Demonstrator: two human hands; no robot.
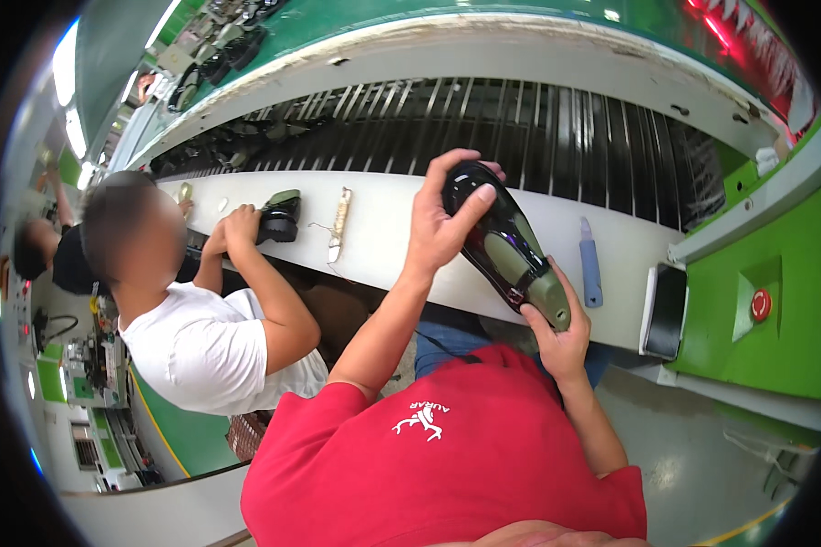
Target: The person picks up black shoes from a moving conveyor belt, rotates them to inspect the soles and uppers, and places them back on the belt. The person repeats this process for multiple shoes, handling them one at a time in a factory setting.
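A glossy black shoe (pixel 490 239) is tilted in front of me, held above the white worktop between both hands. An olive-green shoe last (pixel 549 301) fills its opening and shows at the heel end. My left hand (pixel 436 219) grips the toe end, its thumb lying across the shiny upper. Around the heel end, where the green last is exposed, my right hand (pixel 564 339) is closed. To the right of the shoe, a blue-handled tool (pixel 591 272) with a pale tip lies on the worktop.
On my left, a person in a white shirt (pixel 201 351) handles another black shoe (pixel 280 217). Between us lies a wrapped, cream-coloured tool (pixel 340 223). Beyond the white worktop (pixel 401 205) run metal conveyor rollers (pixel 520 118). At right stands a green panel (pixel 798 283) with a red button (pixel 760 305).
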